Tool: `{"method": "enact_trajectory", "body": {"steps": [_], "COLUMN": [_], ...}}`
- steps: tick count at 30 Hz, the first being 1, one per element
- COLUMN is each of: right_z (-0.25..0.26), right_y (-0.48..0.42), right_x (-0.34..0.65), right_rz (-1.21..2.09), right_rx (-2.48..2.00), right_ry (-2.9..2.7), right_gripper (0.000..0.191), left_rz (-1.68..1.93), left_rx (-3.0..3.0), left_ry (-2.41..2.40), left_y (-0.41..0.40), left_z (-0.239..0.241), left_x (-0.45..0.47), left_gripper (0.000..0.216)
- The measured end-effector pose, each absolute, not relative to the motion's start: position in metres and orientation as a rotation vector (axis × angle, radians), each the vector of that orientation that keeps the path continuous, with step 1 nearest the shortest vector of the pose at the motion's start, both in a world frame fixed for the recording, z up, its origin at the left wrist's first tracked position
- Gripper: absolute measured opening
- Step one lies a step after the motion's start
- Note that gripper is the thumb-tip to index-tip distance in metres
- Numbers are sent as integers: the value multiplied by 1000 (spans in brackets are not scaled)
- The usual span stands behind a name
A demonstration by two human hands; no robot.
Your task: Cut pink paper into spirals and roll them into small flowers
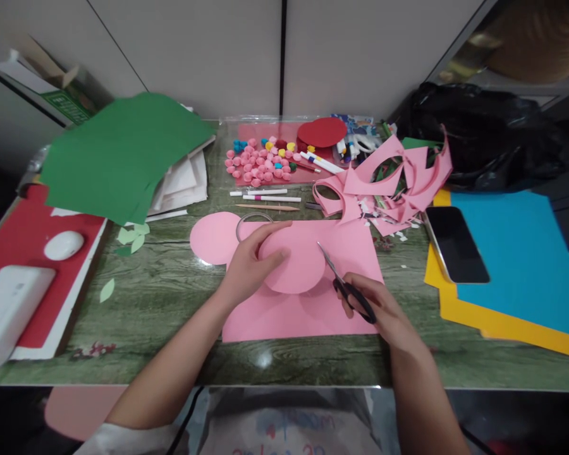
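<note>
My left hand (253, 262) pinches the left edge of a pink paper circle (296, 262), thumb on top of it. The circle is held a little above a pink paper sheet (260, 316) and casts a shadow there. In my right hand (372, 303) is a pair of scissors (344, 287) with black handles. Its blades look closed and point up and left, close to the circle's right edge. Left of the sheet lies a second pink circle (213, 237), partly under a ring (241, 227). Part of the ring is behind my left hand.
Pink paper offcuts (384, 177) pile up behind the sheet. Pens (270, 198), a wooden stick (265, 207) and a tray of small pompom-like pieces (260, 164) lie at the back. Green sheets (118, 151) stand left; a phone (458, 244) rests on blue paper (516, 253) at right.
</note>
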State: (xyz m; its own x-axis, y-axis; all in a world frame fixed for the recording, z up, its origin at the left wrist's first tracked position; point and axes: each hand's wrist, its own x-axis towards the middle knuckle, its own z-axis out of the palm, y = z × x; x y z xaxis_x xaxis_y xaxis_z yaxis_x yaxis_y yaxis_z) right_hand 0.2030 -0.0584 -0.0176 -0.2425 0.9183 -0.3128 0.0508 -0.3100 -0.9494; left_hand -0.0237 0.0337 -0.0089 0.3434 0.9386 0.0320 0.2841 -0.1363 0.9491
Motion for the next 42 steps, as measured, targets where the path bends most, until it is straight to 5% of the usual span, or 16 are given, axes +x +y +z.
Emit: {"method": "enact_trajectory", "body": {"steps": [42], "right_z": [-23], "right_y": [-55], "right_x": [202], "right_rz": [1707], "right_rx": [-1371], "right_ry": [-1247], "right_gripper": [37], "left_rz": [820], "left_rx": [1470], "left_ry": [1172], "left_y": [38], "left_z": [-11], "left_x": [-27], "left_gripper": [40]}}
